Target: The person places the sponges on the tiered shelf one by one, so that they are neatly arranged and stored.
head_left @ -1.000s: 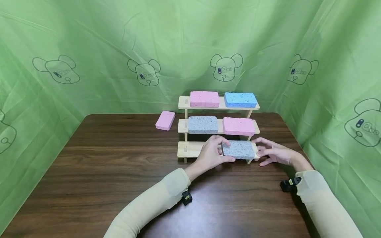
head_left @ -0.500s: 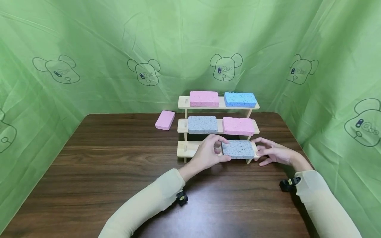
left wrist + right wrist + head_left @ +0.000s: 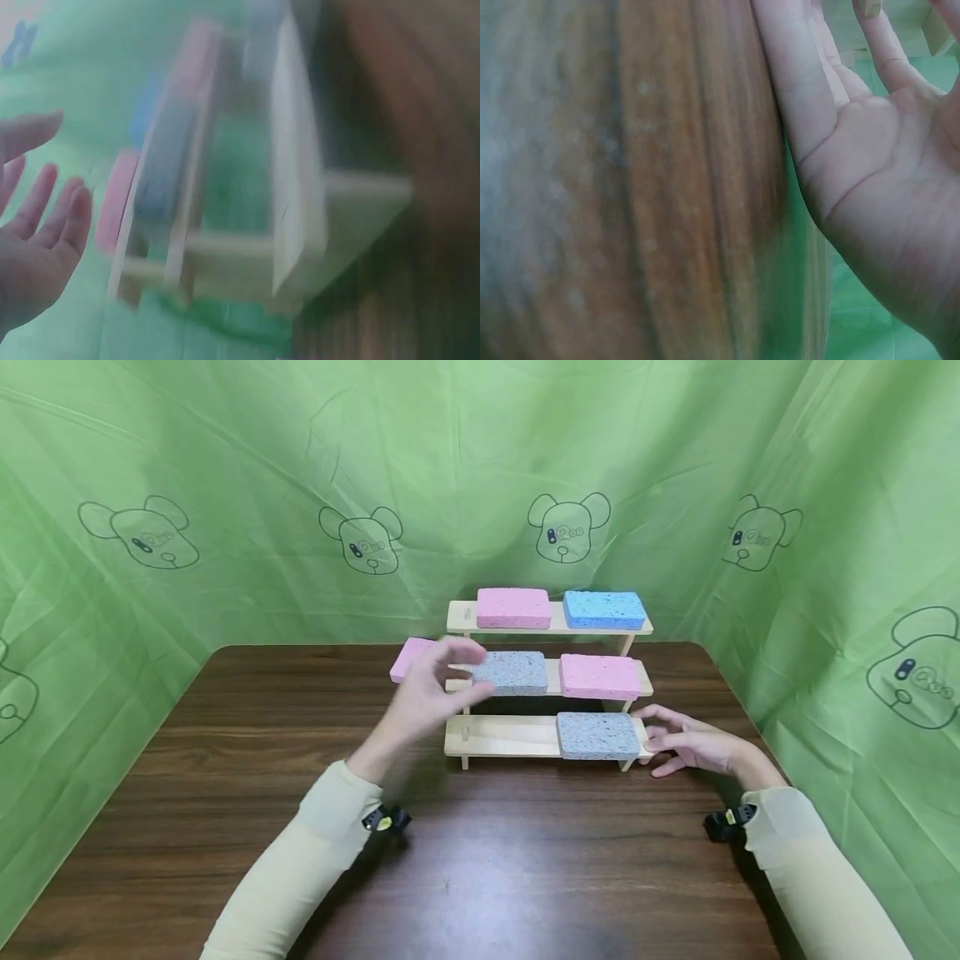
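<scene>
My left hand (image 3: 427, 693) is in the air at the left side of a three-step wooden display rack (image 3: 510, 735), fingers spread and nothing between them. Behind it, partly covered, a pink sponge (image 3: 407, 660) lies on the table. At the rack's right end, my right hand (image 3: 693, 752) grips the end of the lowest shelf between thumb and fingers. A grey speckled sponge (image 3: 597, 736) lies on that shelf's right half. On the middle shelf are another grey sponge (image 3: 513, 672) and a pink one. The left wrist view is blurred.
The top shelf bears a pink sponge (image 3: 513, 608) and a blue sponge (image 3: 604, 610). The rack stands toward the back of a dark wooden table (image 3: 480, 877). Green cloth (image 3: 262, 460) with bear drawings hangs behind and along both sides.
My left hand has let go of the grey sponge on the lowest shelf and moved left and back toward the loose pink sponge. My right hand has stayed at the rack's right end.
</scene>
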`<state>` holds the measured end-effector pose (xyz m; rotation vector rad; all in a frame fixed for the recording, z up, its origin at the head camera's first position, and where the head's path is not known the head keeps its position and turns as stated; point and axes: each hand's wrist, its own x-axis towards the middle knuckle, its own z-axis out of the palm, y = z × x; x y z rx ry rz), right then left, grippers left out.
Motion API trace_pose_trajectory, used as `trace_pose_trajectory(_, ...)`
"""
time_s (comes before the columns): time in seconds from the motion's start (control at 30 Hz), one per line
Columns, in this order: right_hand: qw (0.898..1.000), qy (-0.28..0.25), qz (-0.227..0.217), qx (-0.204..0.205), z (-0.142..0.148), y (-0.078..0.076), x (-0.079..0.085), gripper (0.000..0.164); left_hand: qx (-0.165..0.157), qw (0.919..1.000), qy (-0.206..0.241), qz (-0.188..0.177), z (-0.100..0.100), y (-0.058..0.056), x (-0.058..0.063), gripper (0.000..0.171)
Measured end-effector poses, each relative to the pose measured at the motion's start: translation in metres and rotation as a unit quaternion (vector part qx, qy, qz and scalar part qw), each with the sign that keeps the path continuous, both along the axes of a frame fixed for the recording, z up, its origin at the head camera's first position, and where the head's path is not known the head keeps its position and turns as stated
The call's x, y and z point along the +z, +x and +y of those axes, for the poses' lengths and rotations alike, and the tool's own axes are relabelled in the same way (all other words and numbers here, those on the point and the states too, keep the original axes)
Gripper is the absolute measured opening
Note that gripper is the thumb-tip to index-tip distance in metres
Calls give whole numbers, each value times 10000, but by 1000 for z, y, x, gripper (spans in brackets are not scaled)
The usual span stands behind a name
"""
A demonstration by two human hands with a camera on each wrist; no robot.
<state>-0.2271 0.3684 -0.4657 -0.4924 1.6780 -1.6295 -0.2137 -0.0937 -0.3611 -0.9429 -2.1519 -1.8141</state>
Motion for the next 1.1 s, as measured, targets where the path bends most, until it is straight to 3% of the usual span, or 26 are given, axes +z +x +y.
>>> trace_pose_trajectory(0.17,10000,-10,-9,0,1,0,1,46,1185,9909,635,-27,-35,-17,5,52)
trace_pose_trajectory(0.3,10000,-13,-17,-7,2,-1,0,46,1913,9789,711,49,-50,-23,9,62)
trace_pose_trajectory(0.37,10000,-20,-13,-5,3,-1,-1,46,2122,9752,634,-15,-55,-25,8,67)
trace_pose_trajectory(0.5,10000,-44,8,27,3,-2,-2,46,2279,9723,450,-260,-61,-37,-10,79)
trace_pose_trajectory(0.67,10000,-49,35,38,2,-2,-2,46,2286,9722,207,-461,-66,-67,-54,95)
trace_pose_trajectory(0.77,10000,-44,48,14,1,-2,-3,46,2321,9703,-80,-680,-68,-79,-73,103)
trace_pose_trajectory(0.97,10000,-2,36,-47,0,0,-2,46,2378,9650,-280,-1073,-74,-89,-100,109)
trace_pose_trajectory(1.1,10000,10,52,-64,-1,1,0,46,2529,9596,-338,-1184,-81,-92,-111,106)
